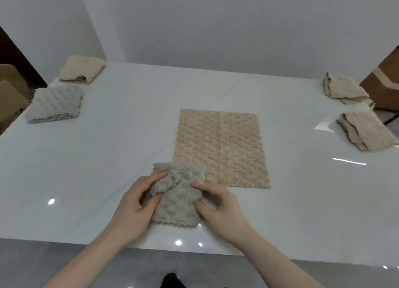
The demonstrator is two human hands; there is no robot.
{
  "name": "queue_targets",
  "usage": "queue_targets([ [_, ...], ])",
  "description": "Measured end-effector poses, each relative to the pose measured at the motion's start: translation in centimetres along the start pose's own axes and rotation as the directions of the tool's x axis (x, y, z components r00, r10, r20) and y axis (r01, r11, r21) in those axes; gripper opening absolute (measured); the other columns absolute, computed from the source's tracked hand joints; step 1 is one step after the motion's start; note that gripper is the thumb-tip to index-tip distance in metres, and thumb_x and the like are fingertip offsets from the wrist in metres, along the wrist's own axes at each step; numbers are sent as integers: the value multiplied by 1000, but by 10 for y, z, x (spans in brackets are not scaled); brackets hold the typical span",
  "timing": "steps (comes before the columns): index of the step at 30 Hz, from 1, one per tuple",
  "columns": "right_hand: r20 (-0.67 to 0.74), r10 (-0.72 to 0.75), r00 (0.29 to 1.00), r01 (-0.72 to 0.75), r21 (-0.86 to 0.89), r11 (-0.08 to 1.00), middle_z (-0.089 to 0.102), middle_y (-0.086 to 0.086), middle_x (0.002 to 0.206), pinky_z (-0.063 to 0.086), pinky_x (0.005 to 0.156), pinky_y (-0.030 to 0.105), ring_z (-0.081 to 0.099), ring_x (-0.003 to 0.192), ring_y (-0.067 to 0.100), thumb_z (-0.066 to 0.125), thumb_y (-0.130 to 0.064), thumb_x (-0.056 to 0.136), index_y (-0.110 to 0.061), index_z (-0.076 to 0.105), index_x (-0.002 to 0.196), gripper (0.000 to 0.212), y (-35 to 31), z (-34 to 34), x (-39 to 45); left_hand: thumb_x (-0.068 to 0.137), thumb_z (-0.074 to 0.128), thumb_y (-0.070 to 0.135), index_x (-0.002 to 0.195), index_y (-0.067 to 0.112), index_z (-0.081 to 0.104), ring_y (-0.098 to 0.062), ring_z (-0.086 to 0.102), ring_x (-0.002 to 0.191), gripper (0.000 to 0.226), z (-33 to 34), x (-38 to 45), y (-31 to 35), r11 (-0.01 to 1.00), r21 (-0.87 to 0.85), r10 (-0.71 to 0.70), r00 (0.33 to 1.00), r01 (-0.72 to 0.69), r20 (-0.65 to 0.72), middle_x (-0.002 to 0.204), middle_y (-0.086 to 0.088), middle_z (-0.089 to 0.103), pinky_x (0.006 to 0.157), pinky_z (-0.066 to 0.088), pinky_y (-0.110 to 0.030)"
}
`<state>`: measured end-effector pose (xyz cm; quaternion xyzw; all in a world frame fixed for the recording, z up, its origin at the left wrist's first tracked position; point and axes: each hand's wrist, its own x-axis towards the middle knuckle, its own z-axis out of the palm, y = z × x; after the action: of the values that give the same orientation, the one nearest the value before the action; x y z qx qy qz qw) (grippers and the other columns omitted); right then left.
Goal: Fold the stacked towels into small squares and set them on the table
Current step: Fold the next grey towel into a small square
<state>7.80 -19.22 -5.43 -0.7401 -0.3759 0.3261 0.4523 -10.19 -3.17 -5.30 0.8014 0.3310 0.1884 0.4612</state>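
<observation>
We have a small grey-beige towel (pixel 176 198) bunched between both our hands near the front edge of the white surface (pixel 129 136), about midway along it. Our left hand (pixel 136 203) pinches the towel's left side, thumb and fingers curled round a rumpled fold; our right hand (pixel 216 203) grips the right side, fingers curled into the cloth. The towel's near hem lies flat on the surface, while its far part is crumpled and overlaps the near-left corner of a peach towel (pixel 222 149) spread flat and open toward the middle of the surface. Near the far-left corner sits a folded cream towel (pixel 82 69), and just in front of it along the left edge a folded pale grey towel (pixel 55 104). By the far-right corner lies a folded beige towel (pixel 343 87), with another folded beige towel (pixel 364 131) in front of it at the right edge, the two apart from each other
</observation>
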Motion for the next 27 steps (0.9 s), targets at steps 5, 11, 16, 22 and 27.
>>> queue_targets([
  [5,-9,272,962,-263,230,937,72,-14,97,51,89,19,68,95,5,71,-16,89,-40,75,115,35,-65,-34,-36,97,59,-1,133,41,61,-1,58,122,55,-2,-6,82,986,-117,-118,993,119,19,126,22,62,107,47,-32],
  [11,-113,470,875,-418,310,854,62,-4,101,48,61,11,70,67,11,70,-13,93,-26,74,116,27,-124,-90,-90,100,59,12,134,49,57,5,49,131,50,-2,-19,165,960,-134,-201,942,244,270,139,24,54,114,43,-32],
  [16,-216,538,815,-477,279,834,63,-6,104,49,61,27,61,62,19,68,-14,90,-33,75,106,26,-121,-126,-113,97,62,12,121,48,67,-9,66,81,44,19,-16,212,927,-142,-274,886,347,375,118,2,67,64,60,-28],
  [22,-286,547,787,-485,261,835,66,-4,111,52,60,29,66,64,30,67,-13,87,-35,75,103,28,-98,-175,-122,94,66,13,121,38,67,-24,67,71,37,65,0,245,907,-96,-339,845,411,413,107,-5,66,51,58,-34],
  [27,-253,545,799,-486,260,834,66,-6,109,45,52,19,61,60,18,66,-10,89,-31,75,103,27,-72,-234,-131,93,66,14,119,40,67,-27,69,72,37,121,3,273,899,-64,-378,843,432,381,106,-3,68,54,59,-34],
])
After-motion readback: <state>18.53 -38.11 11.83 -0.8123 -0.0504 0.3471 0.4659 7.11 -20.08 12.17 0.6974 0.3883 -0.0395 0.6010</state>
